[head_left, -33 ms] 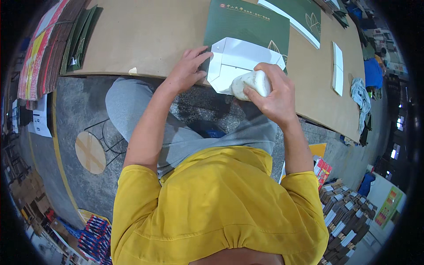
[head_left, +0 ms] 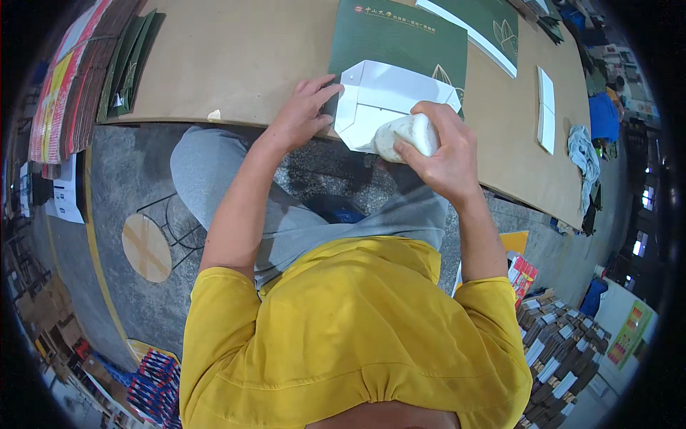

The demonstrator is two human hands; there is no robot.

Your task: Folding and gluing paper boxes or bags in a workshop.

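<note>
A green paper bag (head_left: 396, 43) with gold line decoration lies flat on the table. Its white bottom (head_left: 389, 89), facing me at the near end, is folded out into a many-sided shape. My right hand (head_left: 449, 154) is wrapped round a white squeeze bottle (head_left: 409, 136), tilted so that its narrow tip points down and left at the near edge of the white bottom. Whether the tip touches the paper, I cannot tell. At the left edge of that bottom rests my left hand (head_left: 306, 111), fingers spread, fingertips by the paper and holding nothing.
The brown table (head_left: 221, 57) carries another green bag (head_left: 493, 25) and a white strip stack (head_left: 546, 111) to the right. Stacked folded bags (head_left: 68, 86) and green bags (head_left: 132, 64) stand at its left end. A round stool (head_left: 146, 247) is on the floor at left; a cloth (head_left: 584, 161) hangs at right.
</note>
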